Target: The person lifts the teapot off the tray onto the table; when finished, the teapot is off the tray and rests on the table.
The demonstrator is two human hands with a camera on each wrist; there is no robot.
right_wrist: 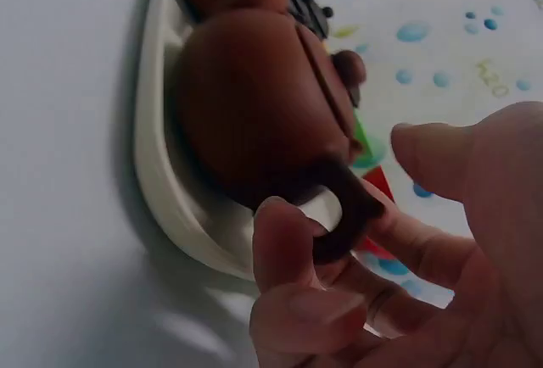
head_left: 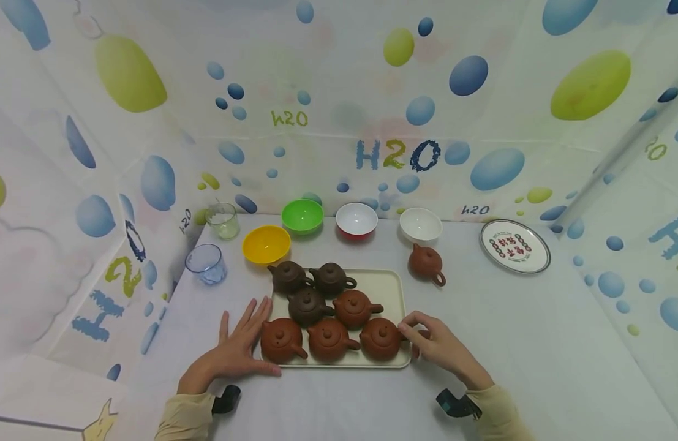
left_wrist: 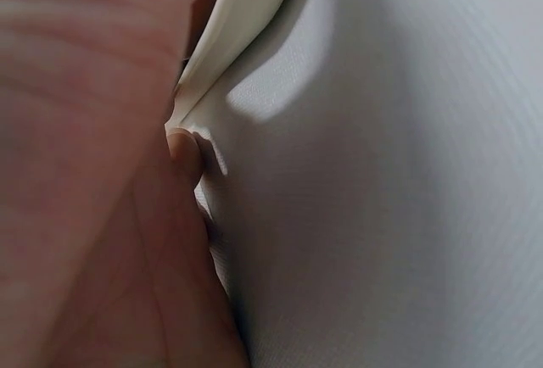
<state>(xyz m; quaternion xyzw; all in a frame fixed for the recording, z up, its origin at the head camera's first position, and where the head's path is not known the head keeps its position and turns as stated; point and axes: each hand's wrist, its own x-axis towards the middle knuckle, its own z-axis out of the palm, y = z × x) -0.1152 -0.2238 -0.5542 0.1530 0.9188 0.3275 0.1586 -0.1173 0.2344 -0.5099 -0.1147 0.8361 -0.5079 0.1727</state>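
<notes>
At the tray's [head_left: 391, 285] front right corner, the right hand [head_left: 440, 346] pinches the handle of the nearest teapot [head_left: 380, 339]. Left hand [head_left: 236, 352] lies flat, fingers straight, bracing the tray's left edge. Lifting straight up should spare the neighbouring pots.

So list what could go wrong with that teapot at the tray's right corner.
The right hand pinches only the loop handle of the red-brown teapot; it could tilt or slip, and its lid might slide off. It sits tight against the neighbouring teapot, so it could knock that. The left hand lies flat at the tray edge; the tray may shift.
</notes>
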